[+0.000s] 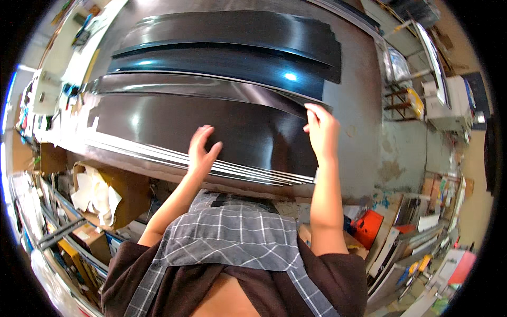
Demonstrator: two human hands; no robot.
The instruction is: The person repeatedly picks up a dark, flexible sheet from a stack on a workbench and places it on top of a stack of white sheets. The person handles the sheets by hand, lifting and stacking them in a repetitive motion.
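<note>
A long, glossy dark strip [211, 87] lies across the worktable, bowing slightly. At its right end my right hand [322, 129] is closed, thumb and fingers pinching the strip's edge. Below it spreads a wide black sheet [227, 127] with a shiny surface. Over the near part of this sheet is my left hand [202, 150], fingers apart and holding nothing. Several thin white strips [248, 171] run along the near edge of the black sheet, beside my left wrist. Farther back, more dark glossy sheets [222, 31] overlap one another.
The worktable's grey top [354, 132] shows right of the sheets. A metal rack [409, 79] stands at the far right. Boards and panels [406, 248] lean at the lower right near an orange-red container [368, 228]. White cloth-like material [95, 195] hangs from a box at left.
</note>
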